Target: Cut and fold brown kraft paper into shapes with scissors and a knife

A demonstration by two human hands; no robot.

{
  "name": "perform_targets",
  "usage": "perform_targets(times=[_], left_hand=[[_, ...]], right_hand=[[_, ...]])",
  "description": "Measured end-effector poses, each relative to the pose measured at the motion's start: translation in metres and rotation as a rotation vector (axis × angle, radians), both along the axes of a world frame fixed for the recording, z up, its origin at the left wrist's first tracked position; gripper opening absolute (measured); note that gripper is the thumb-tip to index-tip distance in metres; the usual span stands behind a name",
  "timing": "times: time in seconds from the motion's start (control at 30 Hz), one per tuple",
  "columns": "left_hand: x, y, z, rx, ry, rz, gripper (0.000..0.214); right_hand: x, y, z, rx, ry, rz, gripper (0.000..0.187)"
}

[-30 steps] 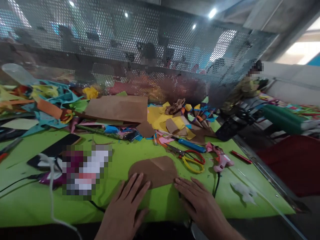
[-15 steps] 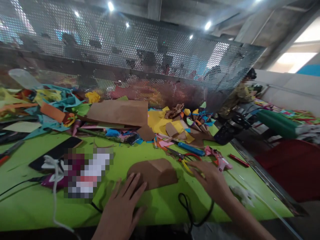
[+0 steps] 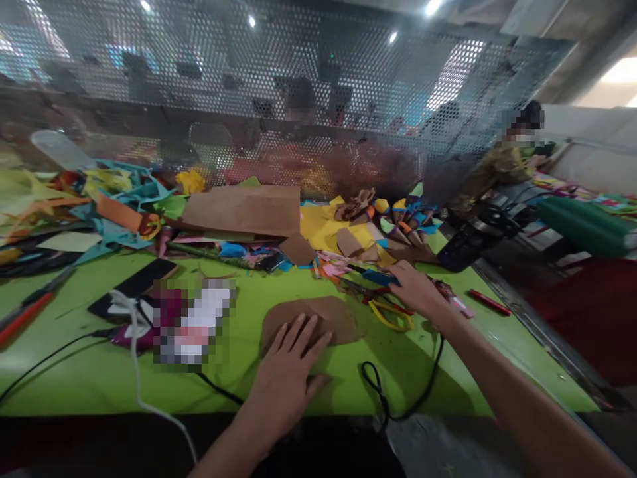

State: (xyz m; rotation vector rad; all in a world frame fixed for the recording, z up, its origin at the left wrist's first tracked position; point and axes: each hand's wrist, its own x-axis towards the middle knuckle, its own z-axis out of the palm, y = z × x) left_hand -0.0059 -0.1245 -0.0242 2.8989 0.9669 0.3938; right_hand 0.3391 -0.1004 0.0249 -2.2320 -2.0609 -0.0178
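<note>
My left hand (image 3: 291, 365) lies flat, fingers spread, on a brown paper piece (image 3: 336, 317) with rounded corners. That piece rests on the green tabletop (image 3: 318, 392). Farther right, my right hand (image 3: 417, 291) has its fingers closed around the right end of a long blue-handled tool (image 3: 377, 276), whose far end points left; the hand hides the rest. Scissors with a yellow handle loop (image 3: 392, 316) lie just below that hand, partly under it. A pink crumpled wrapper-like thing (image 3: 462, 305) sits right of the hand, partly covered by the wrist.
Paper scraps (image 3: 119, 199) and a large brown sheet (image 3: 243, 209) line the back, before a perforated metal screen (image 3: 223, 99). At left lie red-handled pliers-like tool (image 3: 32, 309), a dark phone-like slab (image 3: 134, 285) and cords. A red pen (image 3: 490, 302) lies right. A person (image 3: 507, 159) is beyond.
My right hand has moved up from the scissors to the blue-handled tool and closed on it. My left hand has slid right, farther onto the brown paper. The view has shifted.
</note>
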Motion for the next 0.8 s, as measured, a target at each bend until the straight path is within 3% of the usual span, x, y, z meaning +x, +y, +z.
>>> perform_targets(times=[0.17, 0.3, 0.43, 0.57, 0.8], left_hand=[[0.000, 0.006, 0.010, -0.024, 0.029, 0.037, 0.053], [0.007, 0.006, 0.014, -0.032, 0.017, 0.008, 0.048], [0.014, 0.006, 0.010, -0.047, 0.034, -0.018, 0.048], [0.016, 0.005, 0.005, -0.049, 0.043, -0.011, 0.052], [0.015, 0.004, 0.004, -0.005, 0.038, -0.020, 0.067]], right_hand=[[0.006, -0.002, -0.003, 0.064, 0.060, 0.006, 0.025], [-0.001, -0.022, 0.015, 0.173, 0.171, -0.024, 0.031], [-0.016, -0.058, 0.030, 0.055, 0.453, 0.040, 0.040], [-0.025, -0.086, 0.021, -0.135, 0.548, 0.117, 0.059], [-0.028, -0.094, -0.001, -0.087, 0.390, 0.159, 0.047]])
